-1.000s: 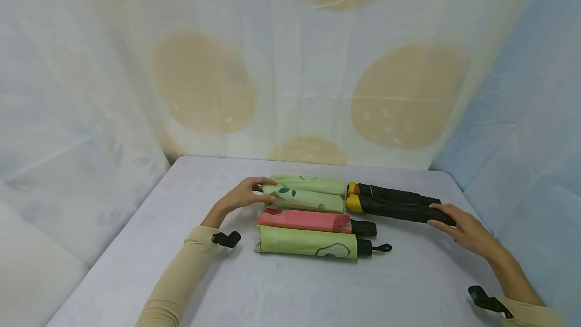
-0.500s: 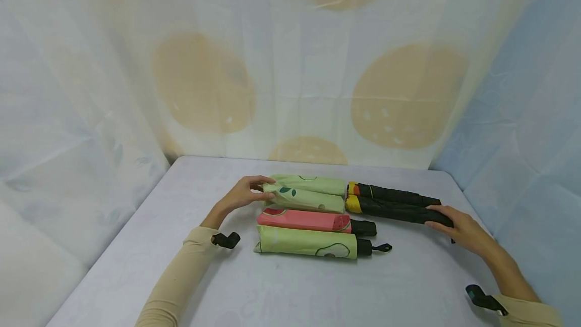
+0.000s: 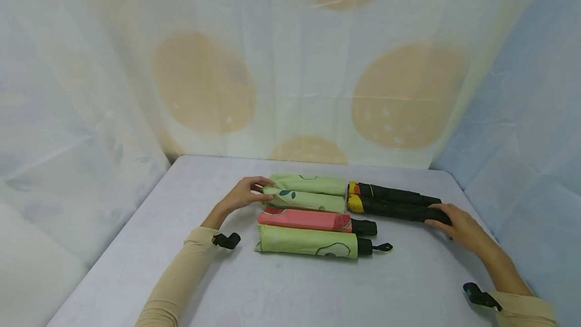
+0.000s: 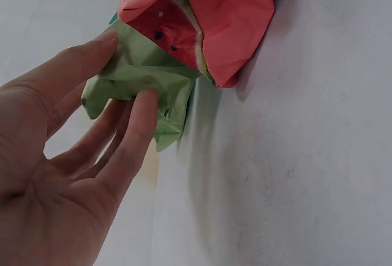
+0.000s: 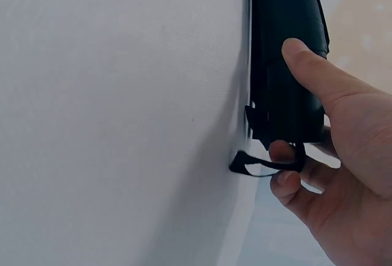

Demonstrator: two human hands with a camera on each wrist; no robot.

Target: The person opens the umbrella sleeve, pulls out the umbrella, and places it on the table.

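Note:
Six folded umbrellas lie in rows on the white table (image 3: pixel 290 286). At the back are two green umbrellas; my left hand (image 3: pixel 269 190) pinches the left end of the nearer one, the leaf-print green umbrella (image 3: pixel 313 200). In the left wrist view my left hand (image 4: pixel 125 70) has thumb and fingers on its crumpled green fabric (image 4: pixel 153 82), beside the red watermelon umbrella (image 4: pixel 208 8). My right hand (image 3: pixel 434 215) grips the right end of the nearer black umbrella (image 3: pixel 395 210). The right wrist view shows the thumb of my right hand (image 5: pixel 285 100) on top of this black umbrella (image 5: pixel 282 8), fingers curled beneath.
A red watermelon umbrella (image 3: pixel 304 220) and a green avocado-print umbrella (image 3: pixel 308 242) lie in front. A second black umbrella (image 3: pixel 395 194) and a second green one (image 3: pixel 313 184) lie behind. Draped patterned cloth (image 3: pixel 290 64) closes off the back and sides.
My right hand has slid a little leftward and back with the black umbrella's end. The left hand has hardly moved.

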